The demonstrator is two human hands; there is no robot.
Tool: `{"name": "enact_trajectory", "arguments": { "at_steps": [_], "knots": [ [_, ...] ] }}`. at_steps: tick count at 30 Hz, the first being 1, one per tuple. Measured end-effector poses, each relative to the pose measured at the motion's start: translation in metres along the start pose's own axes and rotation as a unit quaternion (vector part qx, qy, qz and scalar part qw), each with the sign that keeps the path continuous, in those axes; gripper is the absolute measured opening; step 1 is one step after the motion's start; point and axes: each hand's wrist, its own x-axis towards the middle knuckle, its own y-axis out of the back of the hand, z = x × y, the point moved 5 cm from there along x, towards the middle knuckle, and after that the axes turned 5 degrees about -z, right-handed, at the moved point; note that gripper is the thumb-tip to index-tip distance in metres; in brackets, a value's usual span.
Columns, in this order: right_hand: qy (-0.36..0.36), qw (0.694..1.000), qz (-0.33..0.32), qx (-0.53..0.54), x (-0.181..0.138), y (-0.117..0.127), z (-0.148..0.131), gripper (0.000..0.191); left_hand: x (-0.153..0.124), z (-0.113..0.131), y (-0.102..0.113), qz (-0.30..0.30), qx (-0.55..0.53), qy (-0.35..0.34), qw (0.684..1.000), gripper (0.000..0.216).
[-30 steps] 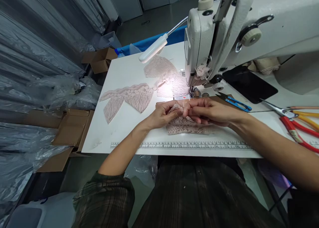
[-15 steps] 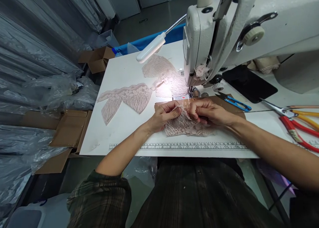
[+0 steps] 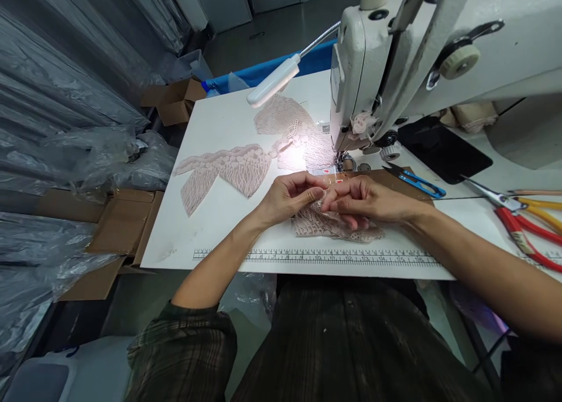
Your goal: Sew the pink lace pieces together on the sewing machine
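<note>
Pinching the gathered upper edge of one pale pink lace panel, my left hand has thumb and fingers together on the fabric. Right hand: fingers curled at the same edge, tips meeting those of the left; I cannot tell whether they grip lace or merely touch it. Location of panel: on the worktop, lower part lying flat, between the needle end of the white sewing machine and the printed ruler strip. Also listed, from my head view: one forked lace piece, left of the hands; further lace beyond, near the needle and partly brightly lit; one white lamp above it; one brown sheet behind the right hand; blue-handled snips; one black flat slab; red-handled tool, far right.
</note>
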Motion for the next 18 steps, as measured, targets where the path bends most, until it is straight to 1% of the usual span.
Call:
{"name": "enact_trajectory", "arguments": {
  "at_steps": [3, 5, 10, 12, 14, 16, 18],
  "knots": [
    [0.010, 0.999, 0.002, 0.043, 0.000, 0.001, 0.003, 0.025, -0.001, -0.001, -0.001, -0.027, -0.028, 0.031, 0.999, 0.038],
    [0.022, 0.998, 0.014, 0.065, 0.000, 0.002, 0.004, 0.025, -0.001, 0.000, -0.001, -0.029, -0.028, 0.044, 0.998, 0.039],
    [0.044, 0.994, 0.044, 0.087, 0.005, 0.000, 0.004, 0.028, -0.001, 0.002, -0.003, -0.006, 0.017, 0.024, 1.000, 0.048],
    [0.062, 0.993, 0.050, 0.086, 0.007, -0.001, 0.004, 0.032, -0.001, 0.000, -0.005, 0.008, 0.052, 0.021, 0.998, 0.052],
    [0.081, 0.992, 0.060, 0.082, 0.007, -0.001, 0.004, 0.035, -0.002, -0.005, -0.008, 0.013, 0.062, 0.022, 0.998, 0.053],
    [0.096, 0.990, 0.064, 0.080, 0.007, 0.000, 0.005, 0.035, -0.002, -0.010, -0.011, 0.018, 0.025, 0.029, 0.999, 0.053],
    [0.117, 0.988, 0.062, 0.081, 0.006, 0.001, 0.005, 0.037, -0.002, -0.015, -0.012, 0.028, -0.043, 0.040, 0.998, 0.053]
  ]
}}
